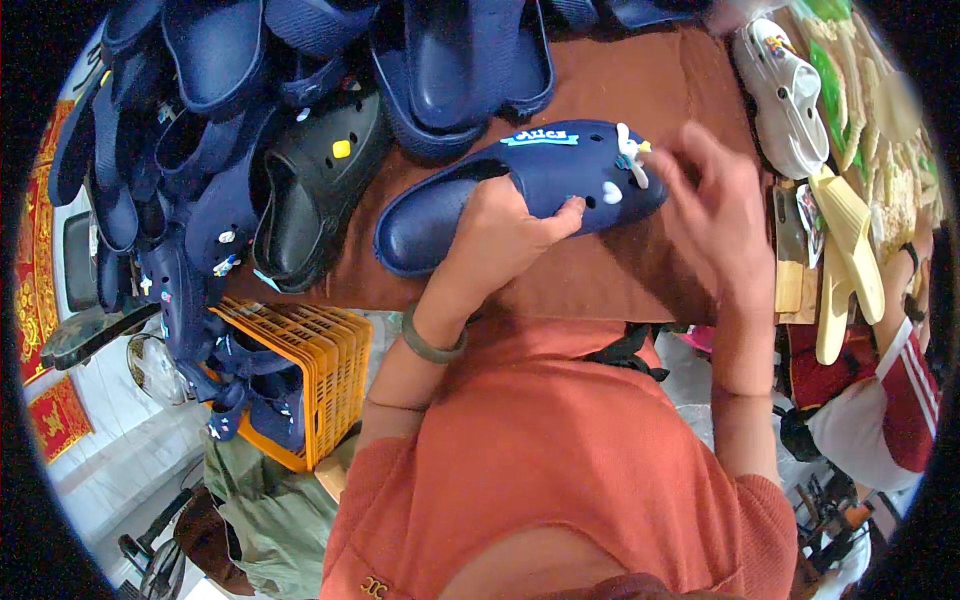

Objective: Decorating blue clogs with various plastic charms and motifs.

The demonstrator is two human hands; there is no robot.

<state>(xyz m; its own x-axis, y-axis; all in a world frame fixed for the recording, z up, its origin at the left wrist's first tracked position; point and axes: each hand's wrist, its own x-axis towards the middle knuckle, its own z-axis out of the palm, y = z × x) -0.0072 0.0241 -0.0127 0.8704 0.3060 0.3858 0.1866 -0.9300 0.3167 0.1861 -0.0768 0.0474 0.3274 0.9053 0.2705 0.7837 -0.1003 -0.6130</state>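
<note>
A navy clog (430, 215) lies sideways before me on the brown cloth, toe to the right. My left hand (505, 235) grips its upper from the opening; the fingers are hidden inside and the thumb presses by a vent hole. Along the upper's far edge sits a light-blue letter charm (540, 134). A white heart-shaped charm (611, 193) is near the thumb, and a white rabbit-like charm (632, 155) stands up at the toe. Beside that charm is my right hand (705, 190), blurred by motion, so I cannot tell whether its fingers hold anything.
Several navy clogs (215, 55) are heaped at the back left, with a black clog (320, 185) in front. An orange crate (330, 370) holds more clogs lower left. On the right are a white clog (785, 100), yellow slides (845, 240) and another person's arm (895, 300).
</note>
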